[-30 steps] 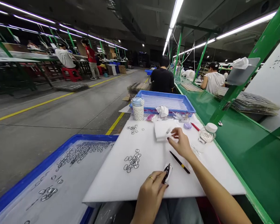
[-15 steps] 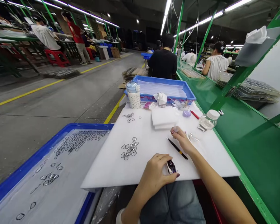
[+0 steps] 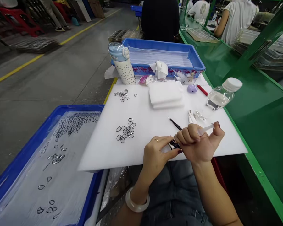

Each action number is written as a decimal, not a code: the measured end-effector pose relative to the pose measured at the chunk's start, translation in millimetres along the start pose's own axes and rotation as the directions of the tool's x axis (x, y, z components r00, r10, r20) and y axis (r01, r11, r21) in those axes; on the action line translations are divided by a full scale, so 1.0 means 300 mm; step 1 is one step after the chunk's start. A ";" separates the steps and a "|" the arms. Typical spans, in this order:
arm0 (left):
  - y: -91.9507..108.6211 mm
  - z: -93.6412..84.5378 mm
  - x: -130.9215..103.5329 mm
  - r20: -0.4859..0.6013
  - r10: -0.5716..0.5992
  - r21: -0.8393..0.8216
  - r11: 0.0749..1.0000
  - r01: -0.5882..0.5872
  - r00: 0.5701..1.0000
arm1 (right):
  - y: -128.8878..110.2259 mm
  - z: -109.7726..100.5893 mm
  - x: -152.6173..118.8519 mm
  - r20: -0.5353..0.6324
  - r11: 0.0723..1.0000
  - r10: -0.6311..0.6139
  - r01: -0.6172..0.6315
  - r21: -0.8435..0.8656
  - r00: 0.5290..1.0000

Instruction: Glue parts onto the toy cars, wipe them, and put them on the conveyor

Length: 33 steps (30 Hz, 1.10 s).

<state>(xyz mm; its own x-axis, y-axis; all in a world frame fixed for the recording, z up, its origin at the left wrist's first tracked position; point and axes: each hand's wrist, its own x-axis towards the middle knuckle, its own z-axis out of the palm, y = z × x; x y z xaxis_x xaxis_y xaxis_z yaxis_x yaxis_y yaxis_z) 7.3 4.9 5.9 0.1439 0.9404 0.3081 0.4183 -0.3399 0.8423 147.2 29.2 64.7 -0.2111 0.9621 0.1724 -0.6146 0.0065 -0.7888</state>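
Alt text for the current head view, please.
A left hand holds a small dark object; beside it, the right hand holds a translucent piece, above a white work surface. Loose dark rings cluster on that surface and in a blue tray to its left.

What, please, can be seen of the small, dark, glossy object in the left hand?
The small, dark, glossy object has a pale edge; its material is unclear. The left hand holds it between thumb and fingers, near the close edge of the flat white sheet; whether it rests there is unclear. The right hand partly hides it, so its full shape and any contact with that hand cannot be told.
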 end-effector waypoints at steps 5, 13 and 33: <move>0.000 0.005 -0.003 -0.017 -0.004 0.013 1.000 0.004 1.000 | 0.008 -0.005 0.003 0.007 1.000 0.000 0.000 0.006 1.000; 0.000 0.004 -0.002 -0.007 -0.020 0.007 1.000 0.020 1.000 | 0.017 0.017 -0.005 -0.031 0.999 -0.053 0.053 -0.012 0.998; -0.002 0.003 -0.004 -0.015 -0.035 0.000 0.999 0.035 0.999 | 0.014 0.055 -0.016 -0.166 0.982 -0.129 0.103 -0.160 0.978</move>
<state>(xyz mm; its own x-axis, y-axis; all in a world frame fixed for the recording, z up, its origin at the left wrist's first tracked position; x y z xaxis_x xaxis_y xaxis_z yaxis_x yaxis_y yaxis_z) 7.7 3.9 4.6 0.1153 0.9515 0.2851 0.4232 -0.3068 0.8525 133.1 20.0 70.4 -0.0003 0.9850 0.1723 -0.5030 0.1487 -0.8514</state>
